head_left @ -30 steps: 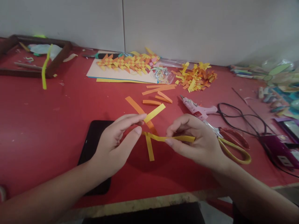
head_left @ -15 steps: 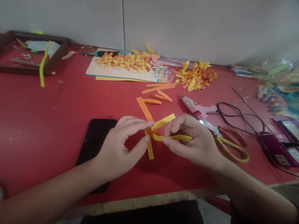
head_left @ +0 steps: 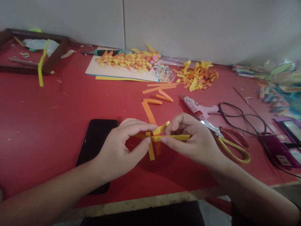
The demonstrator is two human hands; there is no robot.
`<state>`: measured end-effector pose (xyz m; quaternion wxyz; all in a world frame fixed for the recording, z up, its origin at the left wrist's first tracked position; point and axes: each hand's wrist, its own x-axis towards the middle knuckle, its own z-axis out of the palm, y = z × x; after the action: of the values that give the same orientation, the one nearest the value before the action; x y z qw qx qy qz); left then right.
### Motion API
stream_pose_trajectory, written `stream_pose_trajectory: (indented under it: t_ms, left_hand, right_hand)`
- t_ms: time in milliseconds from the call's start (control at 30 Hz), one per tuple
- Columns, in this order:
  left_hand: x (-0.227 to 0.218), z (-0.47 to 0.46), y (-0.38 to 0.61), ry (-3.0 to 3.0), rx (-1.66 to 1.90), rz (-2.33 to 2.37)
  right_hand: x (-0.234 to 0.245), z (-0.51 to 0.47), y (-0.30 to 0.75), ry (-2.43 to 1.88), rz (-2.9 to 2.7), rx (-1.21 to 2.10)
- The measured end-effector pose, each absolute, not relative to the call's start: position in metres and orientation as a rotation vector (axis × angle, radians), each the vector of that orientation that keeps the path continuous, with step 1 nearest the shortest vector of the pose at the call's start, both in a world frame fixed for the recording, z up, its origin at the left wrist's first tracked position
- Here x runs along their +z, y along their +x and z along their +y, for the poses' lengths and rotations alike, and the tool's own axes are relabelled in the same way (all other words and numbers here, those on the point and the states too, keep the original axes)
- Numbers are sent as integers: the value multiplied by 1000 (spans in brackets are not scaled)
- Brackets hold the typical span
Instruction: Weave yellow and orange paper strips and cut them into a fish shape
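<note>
Yellow paper strips [head_left: 151, 149] and an orange paper strip [head_left: 149, 112] cross one another between my hands, above the red table. My left hand [head_left: 127, 138] is closed in a pinch on the crossing from the left, thumb below and fingers above. From the right, my right hand [head_left: 188, 135] pinches a yellow paper strip [head_left: 175, 137] that lies level across the others, its end reaching towards the palm. Another yellow end slants up beside the right fingers. How the strips interlock at the crossing is partly hidden by my fingertips.
A black phone [head_left: 97, 141] lies under my left forearm. Scissors [head_left: 231, 146] and a pink glue gun [head_left: 199, 106] with its cable are at right. Loose orange strips [head_left: 160, 88], a woven paper band [head_left: 127, 61] and a folded-paper pile [head_left: 197, 75] lie behind. A brown frame [head_left: 57, 51] is far left.
The yellow strip in my right hand has straightened and now lies flat across the crossing. The orange strip has tilted, its upper end shifting slightly right and down.
</note>
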<state>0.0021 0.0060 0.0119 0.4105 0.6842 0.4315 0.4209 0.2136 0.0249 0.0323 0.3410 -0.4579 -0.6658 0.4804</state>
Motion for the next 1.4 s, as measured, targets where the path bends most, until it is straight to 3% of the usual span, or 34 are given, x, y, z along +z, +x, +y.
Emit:
stream_pose_trajectory:
  t_ms: [1233, 1400]
  left_hand:
    - [11, 8, 5, 1278, 1036, 989]
    - [13, 8, 4, 1244, 1077, 1033]
  right_hand:
    - [40, 28, 224, -1250, -1519, 1364]
    - [43, 32, 232, -1412, -1840, 1343]
